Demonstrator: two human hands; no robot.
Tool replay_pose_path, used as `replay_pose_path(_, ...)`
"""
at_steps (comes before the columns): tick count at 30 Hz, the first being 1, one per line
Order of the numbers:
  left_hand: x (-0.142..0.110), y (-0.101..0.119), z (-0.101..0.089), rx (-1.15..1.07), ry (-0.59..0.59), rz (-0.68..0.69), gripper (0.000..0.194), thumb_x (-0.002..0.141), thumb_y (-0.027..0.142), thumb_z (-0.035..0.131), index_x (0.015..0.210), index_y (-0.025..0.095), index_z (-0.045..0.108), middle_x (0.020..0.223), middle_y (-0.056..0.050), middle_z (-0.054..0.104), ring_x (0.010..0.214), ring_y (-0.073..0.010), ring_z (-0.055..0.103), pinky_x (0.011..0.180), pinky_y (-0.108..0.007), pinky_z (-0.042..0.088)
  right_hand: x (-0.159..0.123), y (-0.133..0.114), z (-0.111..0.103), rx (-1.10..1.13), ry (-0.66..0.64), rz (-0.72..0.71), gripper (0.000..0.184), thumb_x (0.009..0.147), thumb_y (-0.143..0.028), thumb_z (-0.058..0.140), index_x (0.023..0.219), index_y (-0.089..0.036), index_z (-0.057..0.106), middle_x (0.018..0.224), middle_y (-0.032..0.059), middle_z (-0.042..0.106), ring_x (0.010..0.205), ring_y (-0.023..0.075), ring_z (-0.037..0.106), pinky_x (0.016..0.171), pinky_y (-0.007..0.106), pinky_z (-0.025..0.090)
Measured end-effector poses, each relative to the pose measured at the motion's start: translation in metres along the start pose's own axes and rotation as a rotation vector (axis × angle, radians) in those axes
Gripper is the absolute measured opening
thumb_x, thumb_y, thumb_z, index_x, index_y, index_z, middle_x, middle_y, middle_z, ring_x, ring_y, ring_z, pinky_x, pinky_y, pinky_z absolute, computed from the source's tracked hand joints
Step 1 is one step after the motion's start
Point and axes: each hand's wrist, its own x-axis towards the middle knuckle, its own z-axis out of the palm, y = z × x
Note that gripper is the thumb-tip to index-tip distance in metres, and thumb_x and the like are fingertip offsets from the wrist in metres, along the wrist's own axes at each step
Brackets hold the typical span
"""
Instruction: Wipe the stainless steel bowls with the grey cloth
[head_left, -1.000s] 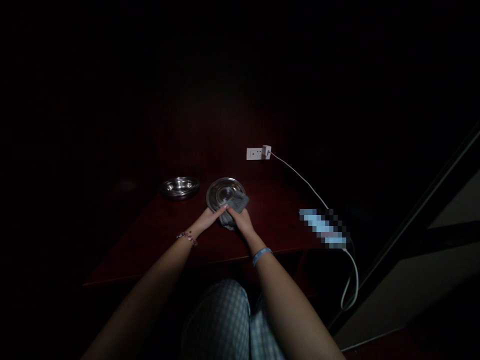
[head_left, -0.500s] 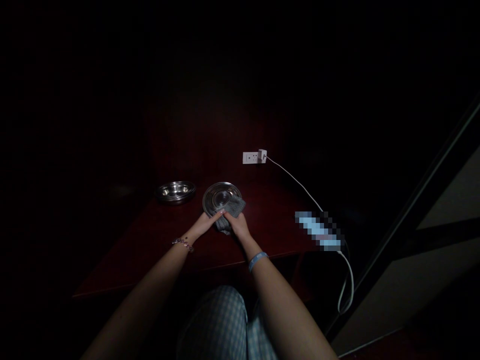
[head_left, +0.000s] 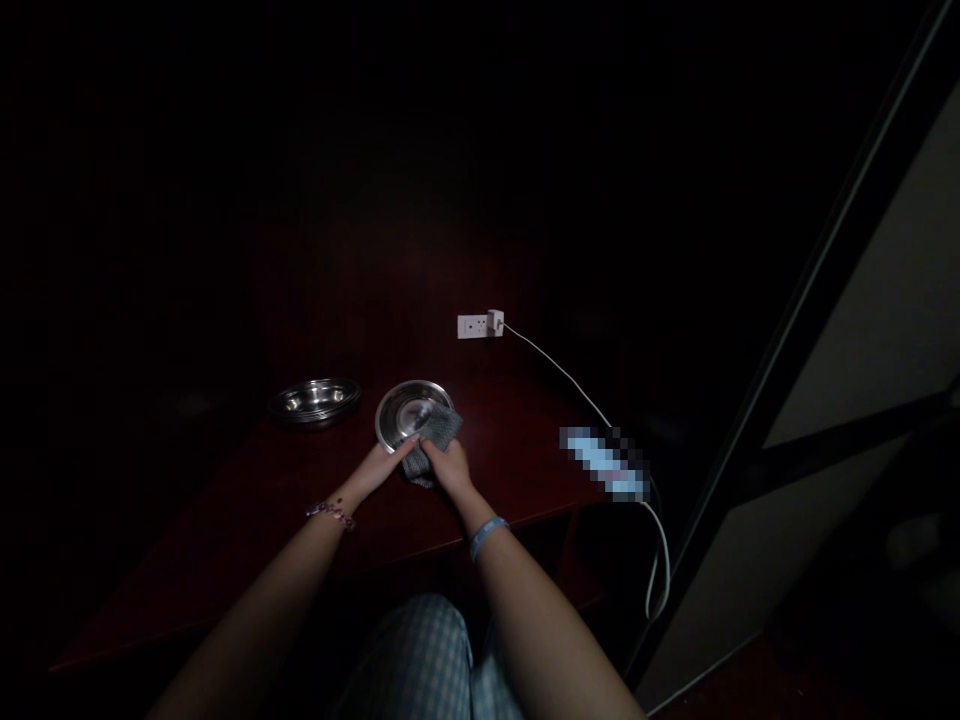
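Note:
A shiny round metal bowl [head_left: 391,412] is tilted with its inside facing me, held over the table. My left hand [head_left: 377,468] grips its near left rim, thumb laid over the edge. A grey cloth [head_left: 444,428] is bunched in my right hand [head_left: 451,466], which presses it against the bowl's near right side; part of it drapes over the inside and part hangs below the rim. Both thumbs nearly meet at the near edge. The fingers under the bowl and cloth are hidden. To the left rests a stack of similar metal bowls [head_left: 315,400].
The dark red table [head_left: 225,540] runs under the bowls, its front edge close to my knees. A white wall socket [head_left: 471,327] holds a charger [head_left: 496,322], whose white cable [head_left: 559,368] leads to a pixelated object [head_left: 604,462] at the right. A dark frame [head_left: 795,330] slants along the right side.
The whole view has shifted, so the table, socket and bowls appear farther left and slightly lower. Both hands keep their hold on the bowl and cloth, with little other visible change.

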Motion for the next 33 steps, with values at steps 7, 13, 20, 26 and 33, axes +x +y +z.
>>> replay_pose_path(7,0.001,-0.003,0.001,-0.103,0.015,-0.043,0.067,0.075,0.051,0.061,0.127,0.009,0.052,0.13,-0.016,0.057,0.125,-0.0295,0.05,0.111,-0.043,0.03,-0.01,-0.014,-0.004,-0.187,0.033,0.047,0.03,0.08,-0.043,0.06,0.088,-0.016,0.071,0.086,0.007,0.073,0.082,0.0205,0.068,0.074,0.027,0.051)
replay_pose_path(13,0.002,-0.005,-0.001,-0.097,0.011,-0.052,0.069,0.075,0.051,0.061,0.127,0.008,0.051,0.135,-0.017,0.053,0.127,-0.0272,0.048,0.112,-0.04,0.029,-0.011,-0.018,-0.004,-0.231,0.02,0.058,0.032,0.082,-0.043,0.058,0.092,-0.015,0.071,0.091,0.0092,0.073,0.086,0.0212,0.068,0.074,0.027,0.049)
replay_pose_path(20,0.001,0.0,0.0,-0.106,0.054,-0.08,0.067,0.073,0.048,0.063,0.124,0.007,0.054,0.13,-0.018,0.057,0.124,-0.0292,0.051,0.11,-0.042,0.032,-0.009,-0.014,-0.003,-0.228,0.018,0.062,0.034,0.082,-0.045,0.058,0.092,-0.015,0.071,0.09,0.0091,0.073,0.084,0.0196,0.068,0.073,0.025,0.049)
replay_pose_path(26,0.001,-0.003,0.0,-0.152,0.058,-0.083,0.058,0.075,0.041,0.063,0.12,0.005,0.055,0.129,-0.017,0.058,0.122,-0.0289,0.051,0.108,-0.039,0.033,-0.009,-0.014,-0.003,-0.252,0.02,0.061,0.035,0.081,-0.045,0.058,0.09,-0.014,0.071,0.086,0.0097,0.073,0.08,0.0202,0.068,0.07,0.026,0.049)
replay_pose_path(33,0.0,0.0,0.0,-0.144,0.062,-0.1,0.053,0.076,0.04,0.062,0.119,0.008,0.056,0.129,-0.015,0.059,0.122,-0.0291,0.051,0.107,-0.037,0.034,-0.01,-0.015,-0.004,-0.234,0.012,0.039,0.032,0.081,-0.043,0.058,0.089,-0.015,0.072,0.086,0.0091,0.073,0.081,0.0204,0.068,0.071,0.026,0.049)
